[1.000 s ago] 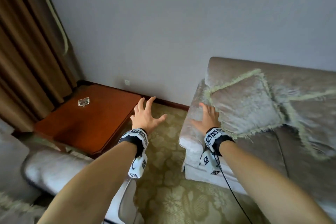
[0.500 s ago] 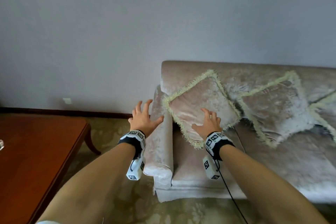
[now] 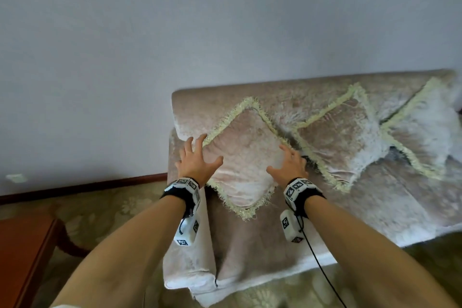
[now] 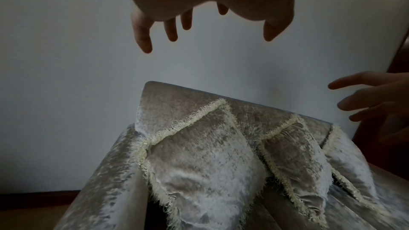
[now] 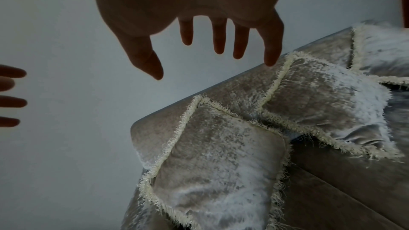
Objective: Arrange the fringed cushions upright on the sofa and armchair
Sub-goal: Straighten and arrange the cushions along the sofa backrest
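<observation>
A beige velvet sofa [image 3: 262, 240] carries three fringed cushions, each leaning on a corner against the backrest. The left cushion [image 3: 246, 157] [image 4: 199, 169] [image 5: 219, 169] sits between my hands. My left hand [image 3: 197, 157] [image 4: 203, 29] hovers with spread fingers at its left corner by the armrest. My right hand [image 3: 287, 166] [image 5: 212, 50] hovers with spread fingers at its right corner. Both wrist views show the fingers above the cushion, holding nothing. A second cushion [image 3: 342, 142] [image 5: 321, 104] and a third cushion [image 3: 425, 132] stand further right.
A reddish wooden side table [image 3: 22, 257] stands at lower left on patterned green carpet [image 3: 100, 210]. The sofa's left armrest [image 3: 186, 257] is below my left wrist. A plain wall [image 3: 175, 20] rises behind the sofa. A black cable [image 3: 322, 270] trails from my right wrist.
The view swung right from the side table to the sofa. Both hands moved forward and now flank the left cushion; my right hand shifted from its face to its right corner.
</observation>
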Motion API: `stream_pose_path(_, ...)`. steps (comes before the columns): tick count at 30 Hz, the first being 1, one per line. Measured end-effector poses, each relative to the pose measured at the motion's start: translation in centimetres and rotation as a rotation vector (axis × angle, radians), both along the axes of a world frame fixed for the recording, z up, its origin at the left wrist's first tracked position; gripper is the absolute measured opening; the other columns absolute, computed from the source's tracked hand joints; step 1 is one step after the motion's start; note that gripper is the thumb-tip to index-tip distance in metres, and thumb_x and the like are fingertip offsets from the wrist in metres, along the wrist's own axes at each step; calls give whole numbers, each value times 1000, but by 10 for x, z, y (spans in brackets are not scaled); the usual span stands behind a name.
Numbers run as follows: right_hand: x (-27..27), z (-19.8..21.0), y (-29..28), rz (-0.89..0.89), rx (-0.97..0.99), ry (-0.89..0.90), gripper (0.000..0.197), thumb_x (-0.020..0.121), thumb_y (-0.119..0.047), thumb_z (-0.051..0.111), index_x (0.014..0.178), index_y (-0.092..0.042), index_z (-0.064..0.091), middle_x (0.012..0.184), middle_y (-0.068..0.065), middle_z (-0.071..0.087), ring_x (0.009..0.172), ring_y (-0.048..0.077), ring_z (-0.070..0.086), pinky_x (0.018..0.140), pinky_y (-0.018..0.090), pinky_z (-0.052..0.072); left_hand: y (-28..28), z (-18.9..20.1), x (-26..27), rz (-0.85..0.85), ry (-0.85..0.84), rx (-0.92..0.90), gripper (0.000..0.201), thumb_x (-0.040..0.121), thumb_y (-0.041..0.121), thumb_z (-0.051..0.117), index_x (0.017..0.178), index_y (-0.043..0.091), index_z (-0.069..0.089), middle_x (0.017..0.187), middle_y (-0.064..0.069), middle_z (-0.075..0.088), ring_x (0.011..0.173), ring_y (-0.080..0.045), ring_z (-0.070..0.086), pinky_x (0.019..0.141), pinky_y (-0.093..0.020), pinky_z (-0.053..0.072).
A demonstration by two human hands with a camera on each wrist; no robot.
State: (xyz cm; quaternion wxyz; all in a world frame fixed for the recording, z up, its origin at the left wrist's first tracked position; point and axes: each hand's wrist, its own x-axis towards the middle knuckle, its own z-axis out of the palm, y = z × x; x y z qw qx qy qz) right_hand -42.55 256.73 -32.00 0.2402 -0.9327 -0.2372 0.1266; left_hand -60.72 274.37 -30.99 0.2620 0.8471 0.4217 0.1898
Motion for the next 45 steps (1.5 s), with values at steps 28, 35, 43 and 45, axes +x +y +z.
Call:
stream_pose_path(28,298,-33,92,295,-118,47,75,81,-39,65,145,-33,27,148,5,24,135,30,24,102,52,35,41,-52,221,352,162,-125,79,80,60,63,146,41,25,157,-1,20,143,-29,22,110,-59,24)
stream_pose_path(35,291,-56,174,399,-215,26,79,79,-44,65,146,-38,22,152,5,20,140,31,19,106,61,31,104,-105,217,397,191,-203,79,78,62,62,145,40,25,157,-4,21,142,-31,23,110,-61,25)
stream_pose_path(43,285,-81,283,540,-358,-120,78,84,-51,59,149,-37,20,157,5,16,144,31,15,112,56,26,190,-172,223,394,156,-322,76,78,64,59,142,41,26,154,-3,25,140,-29,28,110,-55,30)
stream_pose_path(45,284,-91,306,588,-402,-200,76,81,-51,60,147,-38,23,155,5,21,143,31,17,113,59,21,204,-187,224,377,180,-342,77,78,68,56,144,43,24,154,-3,25,139,-29,28,109,-55,30)
